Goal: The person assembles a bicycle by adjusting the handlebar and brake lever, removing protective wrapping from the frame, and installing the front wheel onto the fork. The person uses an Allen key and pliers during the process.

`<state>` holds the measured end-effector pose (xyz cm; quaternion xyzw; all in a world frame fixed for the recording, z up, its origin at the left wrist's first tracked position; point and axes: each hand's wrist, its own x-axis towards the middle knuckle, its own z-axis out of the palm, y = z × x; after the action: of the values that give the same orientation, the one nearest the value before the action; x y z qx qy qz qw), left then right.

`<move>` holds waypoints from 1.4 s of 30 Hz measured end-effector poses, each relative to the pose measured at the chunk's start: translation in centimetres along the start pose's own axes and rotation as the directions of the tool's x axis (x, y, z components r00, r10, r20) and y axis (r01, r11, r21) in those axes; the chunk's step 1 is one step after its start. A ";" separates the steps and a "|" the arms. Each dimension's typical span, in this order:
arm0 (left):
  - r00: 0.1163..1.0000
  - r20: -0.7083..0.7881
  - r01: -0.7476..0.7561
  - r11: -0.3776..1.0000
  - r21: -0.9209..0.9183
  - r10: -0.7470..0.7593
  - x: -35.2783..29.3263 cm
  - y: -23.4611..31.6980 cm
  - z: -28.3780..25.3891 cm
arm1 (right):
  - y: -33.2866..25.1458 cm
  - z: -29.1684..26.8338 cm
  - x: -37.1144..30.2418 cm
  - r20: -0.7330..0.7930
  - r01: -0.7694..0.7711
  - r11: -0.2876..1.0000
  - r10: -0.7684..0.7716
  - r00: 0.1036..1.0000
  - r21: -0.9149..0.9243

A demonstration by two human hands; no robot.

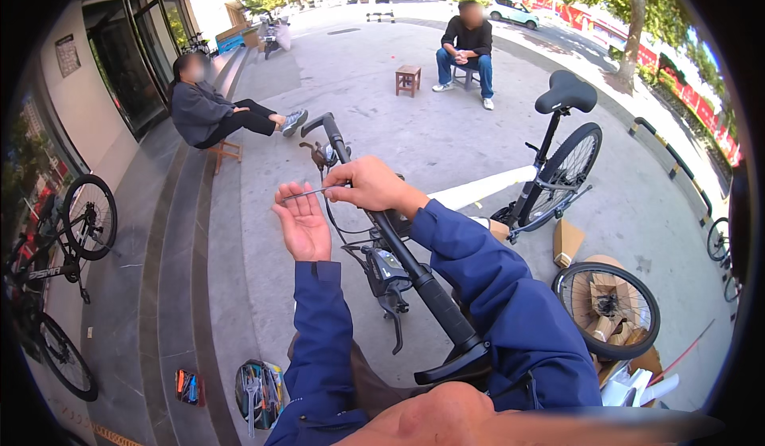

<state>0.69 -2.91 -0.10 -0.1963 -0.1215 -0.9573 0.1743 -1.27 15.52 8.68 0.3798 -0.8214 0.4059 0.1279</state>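
Note:
My right hand [370, 185] pinches a thin metal rod [313, 193] between thumb and fingers, just above the handlebar. The rod's other end reaches across the fingers of my left hand [307, 224], which is held palm up with its fingers stretched out. Below my hands, the black handlebar [408, 264] runs diagonally, with a grip at each end. Brake levers, cables and a small display unit [386, 267] hang by it. Behind, the bicycle has a white-covered frame tube [486, 189], a black saddle [566, 93] and a rear wheel [594, 153].
A loose wheel [607, 311] lies at right among cardboard pieces [568, 243]. Lower left are a tool pouch [260, 394] and a small tool set [190, 387]. Another bicycle [68, 271] stands by the steps. Two people sit ahead, near a wooden stool [408, 80].

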 end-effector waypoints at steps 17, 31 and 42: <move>0.873 0.351 0.426 0.881 -0.207 -0.340 4.0 1.6 -0.3 | -0.1 0.0 -0.1 -0.003 -0.015 0.995 0.015 1.000 0.094; 0.951 -0.145 0.281 0.571 0.771 -0.273 1.8 6.2 3.8 | 0.1 0.0 -0.1 -0.013 -0.021 0.998 0.022 1.000 0.062; 0.972 0.203 -0.151 0.348 0.925 -0.117 1.8 6.0 2.7 | 0.1 0.0 0.1 0.017 -0.030 0.999 0.030 0.999 -0.033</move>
<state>2.33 -8.11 4.07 -0.1737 -0.6634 -0.6837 0.2495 -1.39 15.55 8.68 0.3687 -0.8346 0.3910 0.1208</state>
